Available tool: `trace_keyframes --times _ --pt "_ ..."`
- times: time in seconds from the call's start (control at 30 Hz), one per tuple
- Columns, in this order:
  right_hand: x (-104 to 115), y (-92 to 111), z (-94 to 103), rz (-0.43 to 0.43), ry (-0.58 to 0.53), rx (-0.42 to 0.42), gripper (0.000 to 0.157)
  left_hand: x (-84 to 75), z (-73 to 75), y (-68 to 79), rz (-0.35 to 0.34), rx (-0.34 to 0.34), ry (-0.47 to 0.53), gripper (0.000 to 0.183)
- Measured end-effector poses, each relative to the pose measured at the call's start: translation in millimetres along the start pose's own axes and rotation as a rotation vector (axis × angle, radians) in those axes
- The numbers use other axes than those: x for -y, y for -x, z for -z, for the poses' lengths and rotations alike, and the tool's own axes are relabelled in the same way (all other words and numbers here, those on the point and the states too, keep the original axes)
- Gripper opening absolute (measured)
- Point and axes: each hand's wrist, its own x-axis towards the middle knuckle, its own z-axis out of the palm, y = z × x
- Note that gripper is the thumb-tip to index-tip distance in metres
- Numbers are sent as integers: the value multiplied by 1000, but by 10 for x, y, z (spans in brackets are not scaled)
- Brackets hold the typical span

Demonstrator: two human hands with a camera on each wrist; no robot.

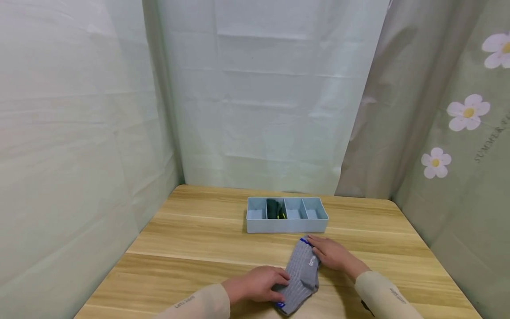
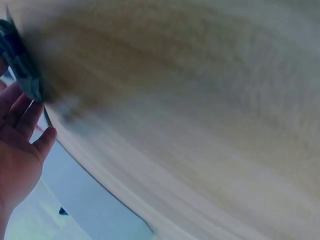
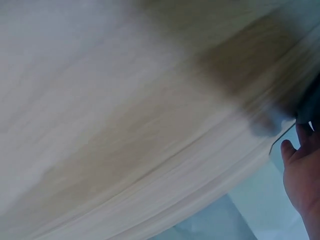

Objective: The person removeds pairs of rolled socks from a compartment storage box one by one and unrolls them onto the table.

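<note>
A grey ribbed sock (image 1: 299,270) with blue bands at its ends and white lettering lies slantwise on the wooden table (image 1: 191,252). My left hand (image 1: 263,283) rests on its lower left end, with thumb and fingers spread apart. At the upper end, my right hand (image 1: 332,253) lays its extended fingers on the sock's right side. In the left wrist view the fingers (image 2: 31,117) reach the edge of the dark-looking sock (image 2: 22,62). The right wrist view catches my right hand (image 3: 302,175) at its edge, fingertips at a dark part of the sock (image 3: 311,102).
Behind the sock stands a light blue box (image 1: 287,226) with several compartments in a row. Dark green fabric (image 1: 273,209) with yellow marks fills the second compartment from the left. Pale curtains (image 1: 259,97) hang around the table, the right one printed with white flowers (image 1: 468,112).
</note>
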Motion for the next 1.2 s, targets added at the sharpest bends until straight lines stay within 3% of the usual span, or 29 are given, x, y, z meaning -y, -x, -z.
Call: trace_keyframes --times 0.27,0.53,0.63,0.73,0.87,1.0,1.07,1.2 --pt "-134 191 -42 63 123 -41 50 124 132 75 -25 48 -75 38" --pt "-183 320 -89 65 100 -80 60 317 224 142 30 52 -233 37" --pt "-185 348 -121 49 82 -87 61 352 229 153 62 37 -220 36" --pt "-154 361 -115 37 44 -119 57 365 211 170 113 0 -135 34" --pt "-80 334 -43 79 -15 -230 47 309 156 202 243 -93 8 35" --pt "-25 268 31 188 3 -295 42 130 80 191 372 -199 20 50" --pt "-19 249 47 220 39 -261 42 25 22 166 411 -214 -34 57" --pt "-42 277 36 205 62 -123 45 -120 -84 132 463 -179 -119 64"
